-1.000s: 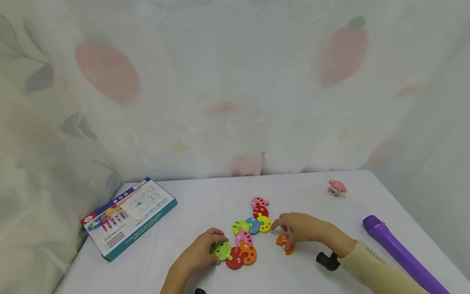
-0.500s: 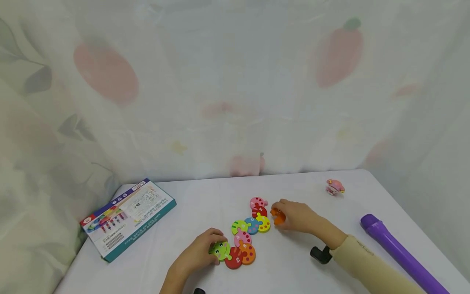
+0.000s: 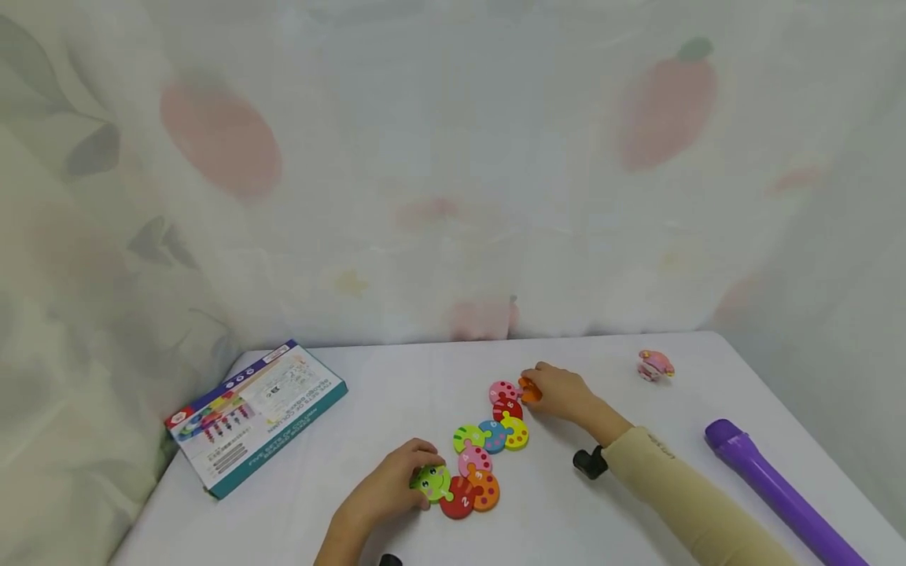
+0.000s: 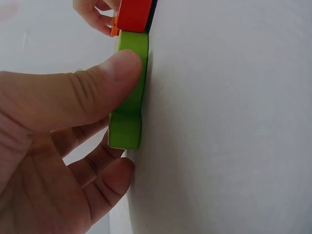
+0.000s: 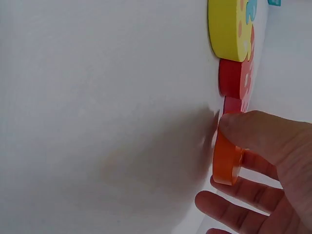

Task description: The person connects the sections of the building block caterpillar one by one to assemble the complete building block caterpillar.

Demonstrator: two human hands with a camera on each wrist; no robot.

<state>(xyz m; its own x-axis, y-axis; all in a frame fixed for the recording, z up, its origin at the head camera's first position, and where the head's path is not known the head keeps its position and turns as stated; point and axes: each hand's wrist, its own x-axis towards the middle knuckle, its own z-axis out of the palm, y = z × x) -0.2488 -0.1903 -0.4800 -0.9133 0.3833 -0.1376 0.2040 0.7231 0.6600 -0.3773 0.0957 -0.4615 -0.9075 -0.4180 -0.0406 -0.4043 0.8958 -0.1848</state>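
A caterpillar number puzzle lies in a winding chain on the white table. At its near end, my left hand [image 3: 388, 487] grips the green smiling head piece [image 3: 433, 483], its thumb against the side edge in the left wrist view. The red 2 piece [image 3: 458, 498] joins that head. At the far end, my right hand [image 3: 562, 393] pinches an orange puzzle piece [image 5: 225, 163] between thumb and fingers, right beside the pink spotted piece [image 3: 502, 391]. Below that pink piece sit the red 8 piece [image 3: 507, 409] and a yellow piece [image 3: 517, 434].
A flat puzzle box [image 3: 258, 417] lies at the left of the table [image 3: 396, 393]. On the right are a purple toy microphone [image 3: 771, 483] and, farther back, a small pink toy [image 3: 655, 365]. A patterned curtain [image 3: 453, 157] hangs behind the table.
My right hand has picked up the orange piece from the table and carried it up and left to the pink piece at the chain's far end. The left hand stays on the green head.
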